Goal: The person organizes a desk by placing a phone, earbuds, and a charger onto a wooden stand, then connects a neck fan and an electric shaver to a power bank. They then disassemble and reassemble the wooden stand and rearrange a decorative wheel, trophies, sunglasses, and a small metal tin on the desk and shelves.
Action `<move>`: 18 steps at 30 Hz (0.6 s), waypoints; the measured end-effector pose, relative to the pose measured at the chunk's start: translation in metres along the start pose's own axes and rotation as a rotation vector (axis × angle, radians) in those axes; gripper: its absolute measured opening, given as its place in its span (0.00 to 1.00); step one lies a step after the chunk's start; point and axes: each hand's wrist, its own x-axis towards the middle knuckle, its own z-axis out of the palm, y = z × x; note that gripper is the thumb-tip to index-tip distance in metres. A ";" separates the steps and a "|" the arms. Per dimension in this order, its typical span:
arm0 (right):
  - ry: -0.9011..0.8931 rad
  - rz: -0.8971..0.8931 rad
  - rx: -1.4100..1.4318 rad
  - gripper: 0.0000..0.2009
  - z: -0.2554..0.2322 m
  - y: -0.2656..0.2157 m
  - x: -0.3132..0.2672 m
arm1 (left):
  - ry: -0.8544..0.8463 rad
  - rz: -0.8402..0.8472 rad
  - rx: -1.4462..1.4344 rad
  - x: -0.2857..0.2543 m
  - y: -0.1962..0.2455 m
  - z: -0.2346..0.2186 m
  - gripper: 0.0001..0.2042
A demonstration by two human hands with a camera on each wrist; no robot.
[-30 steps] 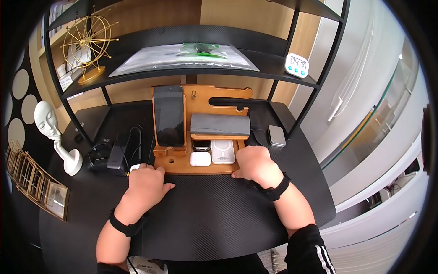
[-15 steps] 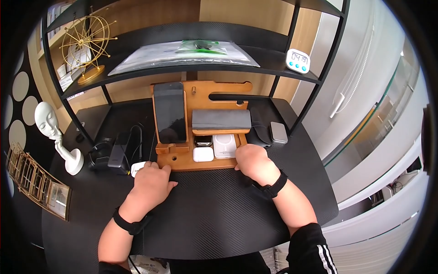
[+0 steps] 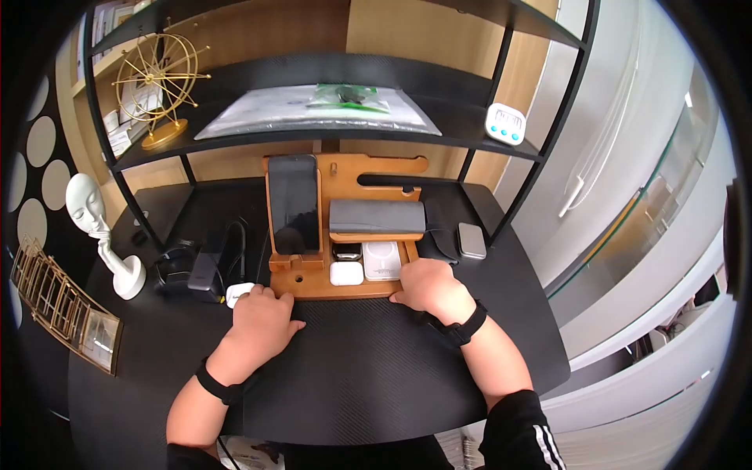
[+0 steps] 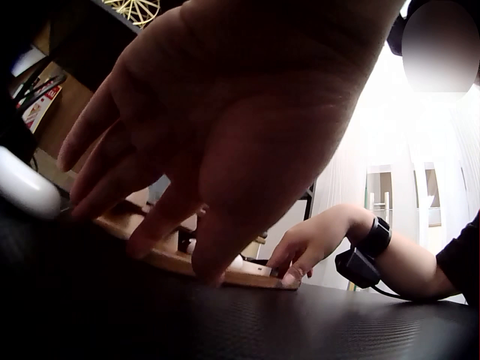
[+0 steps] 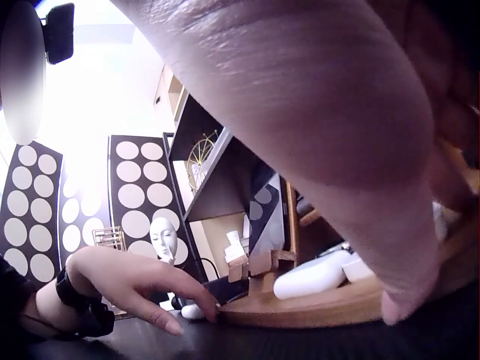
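Observation:
The wooden stand [image 3: 356, 288] holds an upright dark phone [image 3: 296, 207], a grey case [image 3: 377, 217], a white earbud case [image 3: 346, 273], a dark watch and a white charging pad [image 3: 382, 261]. My left hand [image 3: 262, 325] lies at its front left corner, beside a small white object [image 3: 240, 294]; in the left wrist view the fingers of my left hand [image 4: 217, 142] are spread and reach down to the stand's edge. At the front right corner, my right hand [image 3: 437, 290] grips the stand, fingers curled over and thumb low at the front edge, seen also in the right wrist view.
Black cables and a dark device [image 3: 205, 270] lie left of the stand, near a white figurine [image 3: 128, 276] and a gold frame model [image 3: 59, 305]. A small silver tin [image 3: 471, 240] sits at the right. Above is a black shelf [image 3: 470, 141] with a timer [image 3: 505, 124] and bagged items.
The head view has tilted a little. My left fingers have shifted slightly right, showing more of the small white object. My right hand stays at the stand's right corner.

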 end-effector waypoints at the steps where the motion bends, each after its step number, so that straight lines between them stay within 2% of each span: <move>1: -0.010 0.014 0.001 0.22 -0.003 0.001 -0.002 | 0.015 0.041 0.020 -0.003 0.002 -0.003 0.18; 4: 0.068 -0.024 0.009 0.22 -0.017 0.002 -0.018 | 0.011 0.096 -0.008 -0.018 0.010 -0.033 0.20; 6: 0.113 -0.071 0.004 0.24 -0.020 0.000 -0.026 | -0.114 0.235 -0.118 -0.028 0.015 -0.059 0.21; 9: 0.107 -0.194 0.010 0.24 -0.026 -0.010 -0.041 | -0.158 0.309 -0.214 -0.042 0.014 -0.080 0.23; 10: 0.087 -0.254 0.000 0.24 -0.026 -0.013 -0.044 | -0.143 0.292 -0.214 -0.046 0.013 -0.085 0.23; 12: 0.015 -0.370 -0.028 0.25 -0.019 -0.021 -0.043 | -0.246 0.267 -0.132 -0.056 0.010 -0.088 0.24; 13: 0.000 -0.445 -0.011 0.26 -0.018 -0.025 -0.045 | -0.236 0.239 -0.147 -0.063 0.006 -0.088 0.24; 15: -0.080 -0.546 0.012 0.26 -0.022 -0.041 -0.051 | -0.374 0.227 -0.036 -0.078 -0.002 -0.085 0.25; 16: -0.087 -0.573 -0.001 0.26 -0.024 -0.048 -0.051 | -0.377 0.197 -0.046 -0.086 -0.005 -0.083 0.25; 18: 0.018 -0.809 0.180 0.24 -0.023 -0.064 -0.051 | -0.390 0.236 -0.128 -0.101 -0.013 -0.081 0.26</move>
